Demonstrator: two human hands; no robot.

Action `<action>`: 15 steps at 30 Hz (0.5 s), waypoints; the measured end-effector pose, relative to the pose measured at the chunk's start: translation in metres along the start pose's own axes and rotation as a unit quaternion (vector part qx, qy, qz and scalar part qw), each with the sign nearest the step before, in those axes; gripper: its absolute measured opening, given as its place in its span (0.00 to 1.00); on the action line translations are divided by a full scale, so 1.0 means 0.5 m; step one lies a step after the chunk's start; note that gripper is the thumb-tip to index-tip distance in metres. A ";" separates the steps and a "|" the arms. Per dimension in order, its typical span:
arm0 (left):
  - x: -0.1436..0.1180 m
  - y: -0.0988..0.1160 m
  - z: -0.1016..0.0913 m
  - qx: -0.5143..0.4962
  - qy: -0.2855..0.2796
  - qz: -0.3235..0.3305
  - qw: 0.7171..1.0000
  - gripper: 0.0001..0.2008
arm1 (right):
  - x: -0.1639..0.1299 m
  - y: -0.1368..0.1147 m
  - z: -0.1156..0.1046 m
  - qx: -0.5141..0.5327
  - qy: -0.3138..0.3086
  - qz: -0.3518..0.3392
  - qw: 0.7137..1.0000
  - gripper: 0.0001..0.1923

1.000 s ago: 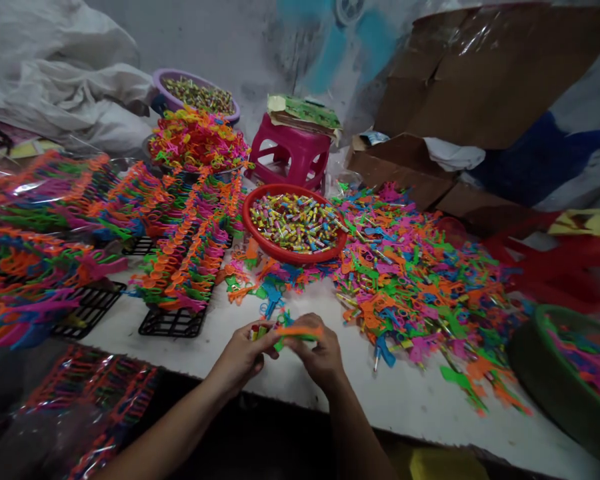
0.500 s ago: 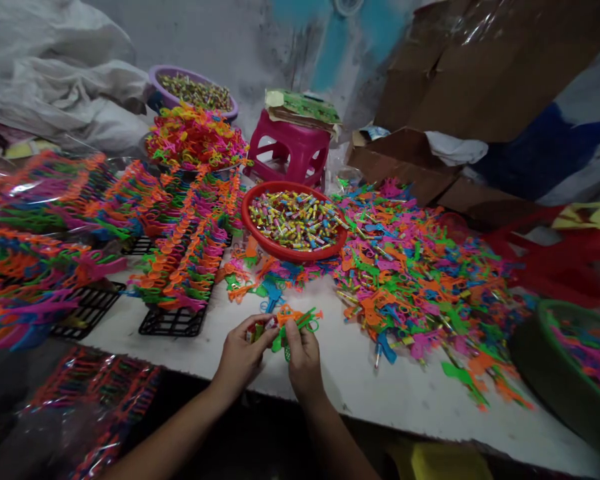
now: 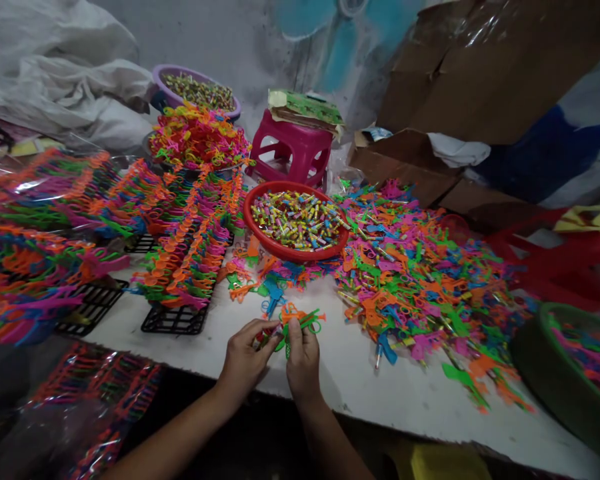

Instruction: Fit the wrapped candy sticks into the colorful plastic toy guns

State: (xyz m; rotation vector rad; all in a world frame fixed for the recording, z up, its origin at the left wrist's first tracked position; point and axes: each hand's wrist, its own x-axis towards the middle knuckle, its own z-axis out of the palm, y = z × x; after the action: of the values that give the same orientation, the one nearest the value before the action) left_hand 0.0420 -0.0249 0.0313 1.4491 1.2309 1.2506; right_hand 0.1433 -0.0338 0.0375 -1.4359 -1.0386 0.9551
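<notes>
Both hands (image 3: 275, 357) pinch blurred plastic toys (image 3: 300, 320).

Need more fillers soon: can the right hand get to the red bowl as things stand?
Probably yes: the red bowl sits straight ahead of the right hand, open-topped, with only low loose pieces between, though that hand holds small plastic toys.

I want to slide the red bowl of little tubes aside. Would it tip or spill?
The red bowl looks wide and shallow, so it probably slides without tipping. The small tubes are heaped near its rim, so a jolt might roll some out.
</notes>
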 end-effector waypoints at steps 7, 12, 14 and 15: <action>-0.001 -0.007 0.003 0.030 -0.049 0.078 0.995 0.09 | 0.007 0.009 -0.007 -0.046 0.056 0.042 0.997 0.21; 0.016 0.004 0.016 0.005 -0.063 0.057 0.996 0.09 | 0.013 0.003 0.005 -0.018 0.081 0.048 0.995 0.21; 0.027 0.010 0.019 -0.023 -0.068 0.013 0.997 0.09 | 0.033 -0.007 -0.002 -0.007 0.061 0.036 0.997 0.20; 0.032 0.011 0.018 -0.046 -0.065 -0.029 0.996 0.09 | 0.052 -0.015 -0.016 -0.017 0.037 0.032 0.999 0.20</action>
State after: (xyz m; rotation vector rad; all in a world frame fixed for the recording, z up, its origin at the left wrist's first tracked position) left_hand 0.0521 -0.0099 0.0380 1.3965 1.1053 1.1409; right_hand 0.1582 -0.0109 0.0454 -1.5302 -0.9625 0.9269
